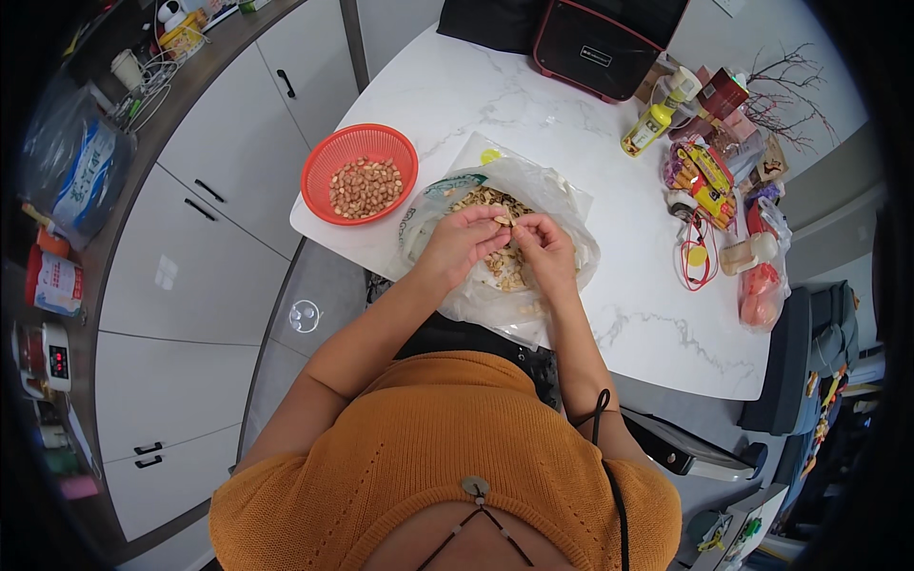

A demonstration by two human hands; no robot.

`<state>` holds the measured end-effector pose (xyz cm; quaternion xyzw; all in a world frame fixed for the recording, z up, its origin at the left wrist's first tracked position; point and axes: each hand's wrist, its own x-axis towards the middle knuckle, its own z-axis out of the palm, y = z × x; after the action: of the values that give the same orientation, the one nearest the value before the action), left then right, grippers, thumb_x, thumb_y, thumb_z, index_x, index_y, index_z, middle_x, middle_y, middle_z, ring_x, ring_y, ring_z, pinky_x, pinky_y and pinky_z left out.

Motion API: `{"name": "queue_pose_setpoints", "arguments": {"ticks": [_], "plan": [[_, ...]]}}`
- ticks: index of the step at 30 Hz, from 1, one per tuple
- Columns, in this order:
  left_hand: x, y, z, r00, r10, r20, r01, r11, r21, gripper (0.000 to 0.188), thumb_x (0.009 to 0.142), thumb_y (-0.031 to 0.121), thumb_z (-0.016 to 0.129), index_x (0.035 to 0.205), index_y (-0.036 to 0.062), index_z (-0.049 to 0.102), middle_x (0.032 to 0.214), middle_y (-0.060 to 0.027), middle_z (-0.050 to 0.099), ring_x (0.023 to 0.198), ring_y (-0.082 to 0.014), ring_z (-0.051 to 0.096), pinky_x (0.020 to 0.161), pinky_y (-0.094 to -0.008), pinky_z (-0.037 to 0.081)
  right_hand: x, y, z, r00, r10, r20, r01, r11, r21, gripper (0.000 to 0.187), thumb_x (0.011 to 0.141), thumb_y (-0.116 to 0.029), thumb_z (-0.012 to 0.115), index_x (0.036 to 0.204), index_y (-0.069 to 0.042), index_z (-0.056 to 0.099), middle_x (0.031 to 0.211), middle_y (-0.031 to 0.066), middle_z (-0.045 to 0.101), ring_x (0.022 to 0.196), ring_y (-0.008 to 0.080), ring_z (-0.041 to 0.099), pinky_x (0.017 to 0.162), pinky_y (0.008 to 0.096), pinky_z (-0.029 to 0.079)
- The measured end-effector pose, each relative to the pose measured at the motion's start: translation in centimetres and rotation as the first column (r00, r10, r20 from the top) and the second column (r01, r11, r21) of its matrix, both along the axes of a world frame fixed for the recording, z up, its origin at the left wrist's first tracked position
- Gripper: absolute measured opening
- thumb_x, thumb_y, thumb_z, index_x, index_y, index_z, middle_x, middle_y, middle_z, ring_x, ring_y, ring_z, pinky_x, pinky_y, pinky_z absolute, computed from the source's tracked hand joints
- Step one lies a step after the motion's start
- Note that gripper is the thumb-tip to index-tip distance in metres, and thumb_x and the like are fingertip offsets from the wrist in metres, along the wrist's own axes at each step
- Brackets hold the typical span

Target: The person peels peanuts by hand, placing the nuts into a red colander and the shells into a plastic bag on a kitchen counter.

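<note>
My left hand (455,246) and my right hand (547,255) meet over an open translucent plastic bag (576,224). Between the fingertips of both is a pale peanut shell (503,221), pinched closed on either side; whether a kernel is inside is too small to tell. Down in the bag lies a heap of peanuts and shell pieces (509,271), partly covered by my hands. To the left of the bag, a red plastic basket (316,164) holds reddish-brown shelled peanuts (367,187).
The white marble-patterned table (657,314) carries a dark red-trimmed countertop appliance (595,52) at the back. A yellow bottle (652,124), snack packages (705,181), a red cable (700,262) and a bag of red items (762,290) line its right side. Light cabinets (190,276) stand left.
</note>
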<state>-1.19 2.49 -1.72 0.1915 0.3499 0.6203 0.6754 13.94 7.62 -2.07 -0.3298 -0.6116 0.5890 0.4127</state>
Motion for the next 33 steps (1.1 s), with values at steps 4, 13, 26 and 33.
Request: {"name": "queue_pose_setpoints", "arguments": {"ticks": [4,13,26,33], "plan": [[-0.1,0.1,0.2,0.998,-0.017,0.057,0.017,1.0,0.001,0.025,0.086,0.002,0.05,0.111,-0.0024,0.052,0.1,-0.011,0.058,0.089,-0.0162,0.059,0.083,-0.0271,0.049,0.0,0.0,0.1,1.0,0.018,0.003,-0.018,1.0,0.004,0.01,0.084,-0.008,0.06,0.092,-0.001,0.059,0.072,-0.0043,0.056,0.062,0.0,0.047,0.057,0.0133,0.039],[-0.5,0.3,-0.6,0.995,-0.017,0.094,0.016,1.0,0.011,0.024,0.087,0.004,0.052,0.11,-0.001,0.053,0.095,-0.0063,0.058,0.083,-0.0115,0.057,0.076,-0.0227,0.049,0.0,0.0,-0.3,0.999,-0.009,0.03,0.007,0.997,0.077,0.011,0.082,-0.006,0.062,0.091,-0.001,0.059,0.068,-0.0072,0.051,0.058,-0.0009,0.041,0.052,0.0138,0.035],[-2.4,0.3,1.0,0.986,0.165,0.028,-0.167,0.975,0.148,0.021,0.085,0.004,0.055,0.105,-0.0015,0.056,0.082,-0.001,0.055,0.071,-0.0063,0.049,0.064,-0.0179,0.042,3.5,-1.7,3.8,0.38,-0.469,0.797,-0.46,0.652,0.603,0.011,0.073,-0.012,0.062,0.078,-0.005,0.057,0.081,0.0119,0.059,0.074,0.0273,0.06,0.064,0.0357,0.048],[-9.6,0.1,2.7,0.853,0.484,-0.196,-0.442,0.869,0.221,0.019,0.085,0.006,0.054,0.102,-0.0007,0.058,0.082,-0.0023,0.057,0.07,-0.0074,0.051,0.063,-0.0189,0.043,3.9,-2.5,3.9,0.303,-0.251,0.919,-0.527,0.76,0.381,0.018,0.07,-0.014,0.066,0.08,-0.005,0.055,0.079,0.0124,0.058,0.077,0.0297,0.059,0.066,0.0378,0.047]]}}
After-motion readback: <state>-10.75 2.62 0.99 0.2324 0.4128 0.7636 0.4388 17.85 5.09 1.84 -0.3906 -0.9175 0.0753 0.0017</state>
